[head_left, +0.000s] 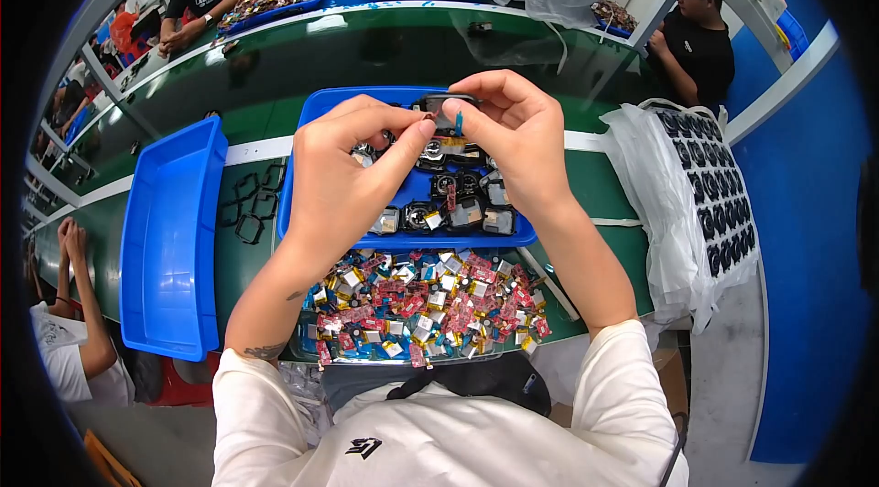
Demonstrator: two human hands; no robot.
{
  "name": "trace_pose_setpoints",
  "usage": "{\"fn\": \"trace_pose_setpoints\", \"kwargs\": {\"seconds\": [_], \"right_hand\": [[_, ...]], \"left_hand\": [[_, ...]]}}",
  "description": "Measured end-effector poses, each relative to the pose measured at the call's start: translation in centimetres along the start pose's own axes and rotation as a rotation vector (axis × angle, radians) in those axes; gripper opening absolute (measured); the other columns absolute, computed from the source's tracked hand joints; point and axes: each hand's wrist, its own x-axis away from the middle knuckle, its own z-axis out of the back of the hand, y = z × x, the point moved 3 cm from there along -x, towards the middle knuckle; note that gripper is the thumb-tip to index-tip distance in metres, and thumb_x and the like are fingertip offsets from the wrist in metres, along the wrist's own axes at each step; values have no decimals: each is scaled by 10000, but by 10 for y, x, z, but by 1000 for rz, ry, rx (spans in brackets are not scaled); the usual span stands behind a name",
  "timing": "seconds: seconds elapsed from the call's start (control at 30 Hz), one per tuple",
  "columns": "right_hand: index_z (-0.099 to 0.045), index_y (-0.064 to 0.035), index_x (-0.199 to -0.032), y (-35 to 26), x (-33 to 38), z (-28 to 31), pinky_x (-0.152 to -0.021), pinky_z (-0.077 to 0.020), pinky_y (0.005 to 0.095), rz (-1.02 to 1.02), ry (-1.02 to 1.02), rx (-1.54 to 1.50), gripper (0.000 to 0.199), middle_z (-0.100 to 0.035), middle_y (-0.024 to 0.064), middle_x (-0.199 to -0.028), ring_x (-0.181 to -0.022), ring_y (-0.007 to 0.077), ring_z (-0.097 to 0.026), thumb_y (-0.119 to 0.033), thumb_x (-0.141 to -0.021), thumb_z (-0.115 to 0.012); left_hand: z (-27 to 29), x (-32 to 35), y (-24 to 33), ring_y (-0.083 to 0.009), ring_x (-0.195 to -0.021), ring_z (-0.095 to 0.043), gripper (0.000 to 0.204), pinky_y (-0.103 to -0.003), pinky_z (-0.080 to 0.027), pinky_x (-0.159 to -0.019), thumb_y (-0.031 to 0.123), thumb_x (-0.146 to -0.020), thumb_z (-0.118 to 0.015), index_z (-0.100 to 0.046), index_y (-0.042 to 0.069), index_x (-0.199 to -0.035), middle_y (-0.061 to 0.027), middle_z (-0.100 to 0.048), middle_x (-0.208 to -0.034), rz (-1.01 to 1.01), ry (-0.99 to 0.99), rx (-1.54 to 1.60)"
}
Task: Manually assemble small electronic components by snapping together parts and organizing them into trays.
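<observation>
- The left hand and the right hand are raised together above the blue tray; both pinch one small dark part between their fingertips
- The small dark part is up in the air over the far end of the tray; a little blue tab hangs down from it
- More dark round parts lie inside the tray, under the hands
- A pile of small red, yellow and silver pieces lies on the desk, close to the person's body
- An empty-looking blue bin sits to the left; black frames lie between it and the tray
- A white bag holding rows of black parts sits to the right
- Other people sit along the far side of the desk
</observation>
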Motion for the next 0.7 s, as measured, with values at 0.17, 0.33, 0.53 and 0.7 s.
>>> {"fn": "trace_pose_setpoints", "kwargs": {"seconds": [0.17,0.33,0.53,0.7], "right_hand": [[-616,18,-967,-6,2,-1,-715,-494,220,-41,-7,3,187,-641,51,-875,-808,87,-603,-38,-799,-676],[-604,32,-941,-4,2,1,-712,-492,226,-48,31,-31,152,-630,55,-864,-802,93,-597,7,-795,-643],[-593,41,-925,-12,4,-1,-741,-496,239,62,50,108,163,-619,78,-923,-843,106,-589,59,-767,-624],[-592,33,-901,-13,1,-1,-718,-511,235,79,-12,62,144,-623,66,-883,-821,105,-604,41,-762,-631]], "left_hand": [[-1,3,-2,-56,-590,-525,130,-200,-406,-526,78,-770,-709,-701,-11,-864,-63,-653,-738,116,-49,95],[0,3,-3,-44,-650,-556,160,-180,-430,-563,66,-785,-704,-690,-30,-912,-53,-669,-781,179,-119,230],[-5,1,-13,-58,-723,-606,143,-164,-459,-612,77,-801,-705,-667,-19,-900,-49,-668,-802,418,-205,521],[-6,-1,-17,-55,-733,-609,124,-159,-467,-633,67,-805,-697,-654,-19,-885,-56,-668,-808,414,-186,521]]}}
